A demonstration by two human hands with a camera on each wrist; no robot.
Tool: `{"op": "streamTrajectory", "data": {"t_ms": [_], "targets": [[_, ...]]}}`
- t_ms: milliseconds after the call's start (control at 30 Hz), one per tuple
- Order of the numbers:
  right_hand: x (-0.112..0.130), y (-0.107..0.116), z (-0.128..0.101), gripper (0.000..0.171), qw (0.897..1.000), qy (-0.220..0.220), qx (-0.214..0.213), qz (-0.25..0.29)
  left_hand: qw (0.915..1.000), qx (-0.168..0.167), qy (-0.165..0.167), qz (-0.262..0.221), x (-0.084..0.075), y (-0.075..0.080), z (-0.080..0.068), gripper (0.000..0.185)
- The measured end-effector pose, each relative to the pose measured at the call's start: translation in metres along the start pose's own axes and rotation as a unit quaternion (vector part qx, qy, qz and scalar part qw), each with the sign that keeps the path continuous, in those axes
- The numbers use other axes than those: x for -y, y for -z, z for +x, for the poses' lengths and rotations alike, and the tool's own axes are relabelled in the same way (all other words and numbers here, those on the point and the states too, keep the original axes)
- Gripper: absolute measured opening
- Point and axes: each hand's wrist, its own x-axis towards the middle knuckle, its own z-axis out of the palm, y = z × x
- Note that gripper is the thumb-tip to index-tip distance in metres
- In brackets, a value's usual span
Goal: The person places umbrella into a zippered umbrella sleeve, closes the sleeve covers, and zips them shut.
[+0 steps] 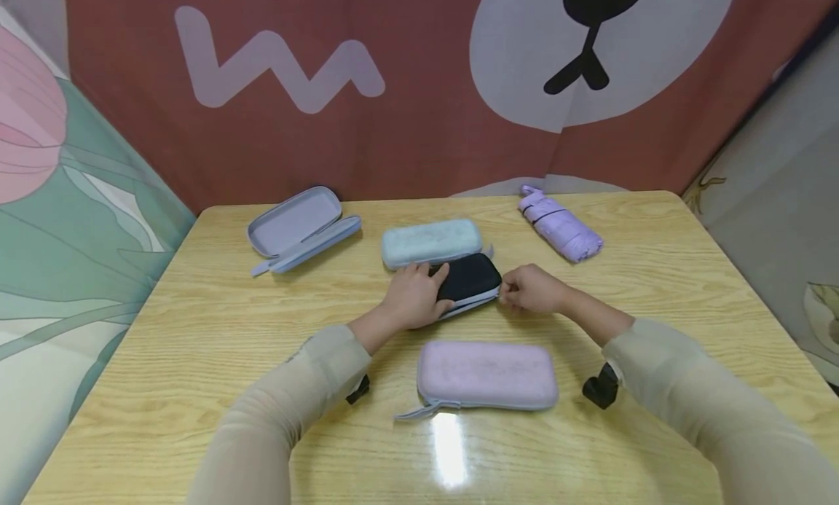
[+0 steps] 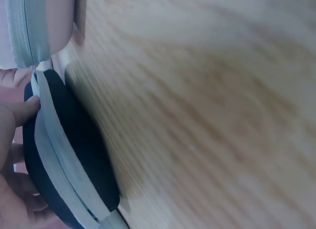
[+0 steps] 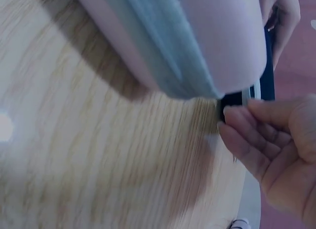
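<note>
A black zip case with a grey zipper band lies at the middle of the table, its band showing a gap along the front. My left hand grips its left end, fingers over the top; in the left wrist view the thumb presses at the zipper band. At the case's right end, my right hand pinches the zipper pull between thumb and fingertips, which hide the pull. In the right wrist view a pink case covers much of the black one.
Nearest me lies the closed pink case, its strap to the left. Right behind the black case sits a light blue case. A grey-blue case stands open at the back left. A folded purple umbrella lies at the back right.
</note>
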Motion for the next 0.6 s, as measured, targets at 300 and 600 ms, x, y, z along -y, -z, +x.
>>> {"op": "streamTrajectory", "data": {"t_ms": [300, 600], "targets": [[-0.001, 0.002, 0.018, 0.017, 0.997, -0.054, -0.058, -0.01, 0.9994, -0.003, 0.034, -0.004, 0.003, 0.0, 0.013, 0.069], [-0.011, 0.008, 0.027, 0.019, 0.991, -0.096, -0.068, 0.063, 0.9883, 0.11, -0.021, -0.104, 0.025, 0.012, 0.018, 0.079]]}}
